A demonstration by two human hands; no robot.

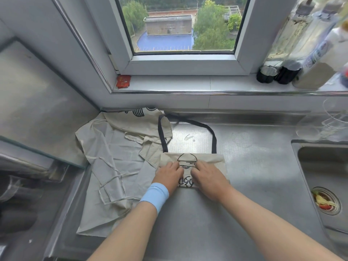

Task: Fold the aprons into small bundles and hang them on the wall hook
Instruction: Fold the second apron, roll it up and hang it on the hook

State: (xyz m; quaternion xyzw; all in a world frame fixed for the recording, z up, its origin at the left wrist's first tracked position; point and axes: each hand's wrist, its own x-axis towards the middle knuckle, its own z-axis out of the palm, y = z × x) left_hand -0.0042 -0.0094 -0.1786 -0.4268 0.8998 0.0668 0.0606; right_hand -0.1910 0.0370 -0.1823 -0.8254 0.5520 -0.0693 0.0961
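A person's left grip (168,173) and right grip (208,176) (both bare hands) lay side by side, near each other but apart, on top of a folded cream cotton apron bundle (212,162) printed with a black line-drawn figure. Neither grip had closed around anything. The fingers were stretched forward, only slightly bent, and pressed the cloth down against the brushed stainless-steel worktop (254,176). The printed figure showed in the gap between the two grips and just beyond their fingertips. The left wrist carried a pale blue wristband (155,194).

From the bundle's far edge, just beyond the grips, a black fabric neck strap (213,137) ran out in a loop lying flat on the worktop, its left leg crossing a corner of another apron. This second cream apron (105,147), unfolded and crumpled, with thin cream ties trailing over it, lay spread to the left of the left grip and reached the back corner of the worktop. Its nearest flap met the bundle's left edge beside that grip.

Well to the right of the right grip was a steel sink basin (320,166), whose round drain strainer (338,202) held food scraps. Far beyond the grips, a white-framed window (180,61) stood over a pale sill (188,82) bearing a small red packet (123,81) at its left end and tall clear bottles (282,44) at its right.
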